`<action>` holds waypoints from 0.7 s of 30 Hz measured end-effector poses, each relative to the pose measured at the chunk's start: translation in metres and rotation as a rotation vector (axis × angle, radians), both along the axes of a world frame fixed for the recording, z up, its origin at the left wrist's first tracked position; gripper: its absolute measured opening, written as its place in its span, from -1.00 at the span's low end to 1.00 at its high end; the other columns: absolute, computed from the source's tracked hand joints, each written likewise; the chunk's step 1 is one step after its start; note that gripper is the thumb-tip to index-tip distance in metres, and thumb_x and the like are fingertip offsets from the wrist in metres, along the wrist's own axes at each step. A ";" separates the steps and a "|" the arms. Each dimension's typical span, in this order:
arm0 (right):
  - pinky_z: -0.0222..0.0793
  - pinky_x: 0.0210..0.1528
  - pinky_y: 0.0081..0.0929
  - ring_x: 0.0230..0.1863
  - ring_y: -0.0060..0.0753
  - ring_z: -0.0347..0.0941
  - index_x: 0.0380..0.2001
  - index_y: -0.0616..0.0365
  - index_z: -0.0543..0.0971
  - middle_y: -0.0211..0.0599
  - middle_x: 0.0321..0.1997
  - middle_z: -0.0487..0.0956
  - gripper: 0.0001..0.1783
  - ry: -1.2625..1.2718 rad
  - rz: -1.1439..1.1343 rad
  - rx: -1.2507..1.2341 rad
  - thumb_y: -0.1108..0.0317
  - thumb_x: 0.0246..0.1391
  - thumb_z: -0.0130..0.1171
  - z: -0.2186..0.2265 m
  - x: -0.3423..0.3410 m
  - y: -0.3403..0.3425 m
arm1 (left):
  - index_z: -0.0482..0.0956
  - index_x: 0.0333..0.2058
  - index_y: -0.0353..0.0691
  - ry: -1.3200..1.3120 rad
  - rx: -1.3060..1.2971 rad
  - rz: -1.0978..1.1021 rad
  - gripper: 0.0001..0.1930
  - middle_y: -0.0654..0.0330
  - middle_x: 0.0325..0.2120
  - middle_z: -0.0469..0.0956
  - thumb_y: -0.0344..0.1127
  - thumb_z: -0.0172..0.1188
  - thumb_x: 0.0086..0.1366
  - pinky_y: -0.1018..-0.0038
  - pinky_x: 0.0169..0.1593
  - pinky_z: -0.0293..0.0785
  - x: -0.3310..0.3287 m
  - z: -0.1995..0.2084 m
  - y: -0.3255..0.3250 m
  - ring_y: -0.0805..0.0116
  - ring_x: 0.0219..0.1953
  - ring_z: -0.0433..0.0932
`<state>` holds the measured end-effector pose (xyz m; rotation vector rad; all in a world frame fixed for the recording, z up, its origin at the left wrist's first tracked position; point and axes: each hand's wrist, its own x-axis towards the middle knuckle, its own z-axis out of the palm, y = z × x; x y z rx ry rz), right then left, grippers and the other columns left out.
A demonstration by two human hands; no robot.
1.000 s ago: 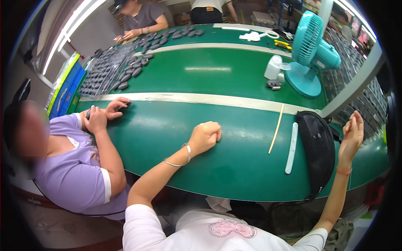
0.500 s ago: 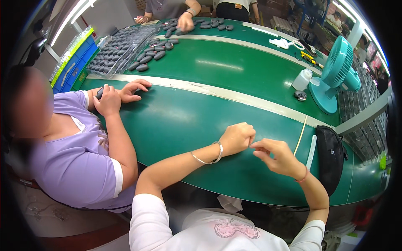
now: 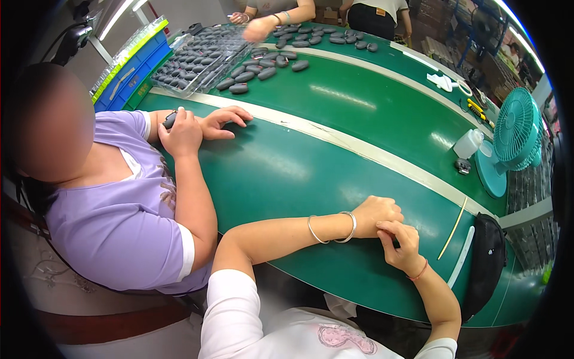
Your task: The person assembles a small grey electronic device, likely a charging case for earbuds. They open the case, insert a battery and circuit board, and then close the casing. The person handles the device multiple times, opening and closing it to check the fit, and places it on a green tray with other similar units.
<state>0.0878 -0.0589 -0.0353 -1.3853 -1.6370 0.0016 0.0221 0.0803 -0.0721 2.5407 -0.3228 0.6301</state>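
Over the green worktop [image 3: 311,203], near its front edge, my left hand [image 3: 376,212] is curled into a fist, with two silver bangles at its wrist. My right hand [image 3: 399,244], a thin red cord round its wrist, is against it. Its thumb and forefinger come together in a pinch beside the left fingers. Whatever either hand may hold is hidden or too small to make out. To the right of my hands lie a thin yellowish stick [image 3: 452,228] and a pale flat strip [image 3: 461,257], with a black zip case [image 3: 485,263] beyond them.
A person in purple [image 3: 131,197] sits at my left, holding a dark object [image 3: 170,121]. Dark grey oval devices [image 3: 266,73] lie across the belt, several more in a clear tray [image 3: 194,66]. A teal fan [image 3: 514,134] and a white bottle [image 3: 468,144] stand at right.
My right hand has closed from a looser curl into a pinch against my left. The whole view has shifted, so things sit farther right. The far person's hand has lifted off the devices.
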 end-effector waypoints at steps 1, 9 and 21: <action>0.19 -0.64 -0.47 -0.71 -0.35 0.31 -0.32 0.18 0.55 -0.34 -0.66 0.41 -0.81 0.001 -0.006 0.005 0.60 -0.07 0.25 0.001 -0.002 0.001 | 0.45 -0.58 -0.09 0.006 -0.005 0.004 -0.82 0.30 -0.57 0.44 -0.23 0.28 -0.06 0.36 -0.49 0.44 -0.001 0.000 0.000 0.25 -0.43 0.46; 0.37 -0.43 -0.51 -0.51 -0.25 0.47 -0.24 0.24 0.53 -0.18 -0.44 0.55 -0.73 0.098 -0.073 0.001 0.70 -0.06 0.16 0.002 0.003 -0.005 | 0.53 -0.54 -0.27 0.559 -1.007 -0.067 -0.91 0.17 -0.56 0.56 -0.52 0.04 0.03 0.44 -0.46 0.47 0.009 0.025 0.022 0.39 -0.51 0.55; 0.10 0.32 -0.11 0.33 0.16 0.12 0.23 0.18 0.28 0.11 0.35 0.14 -0.24 -0.037 -0.075 -0.174 0.53 -0.10 0.28 0.014 0.008 0.004 | 0.56 -0.25 -0.32 0.332 -1.123 -0.154 -0.79 0.23 -0.34 0.58 -0.57 -0.03 0.18 0.57 -0.14 0.47 0.017 0.017 0.040 0.55 -0.28 0.50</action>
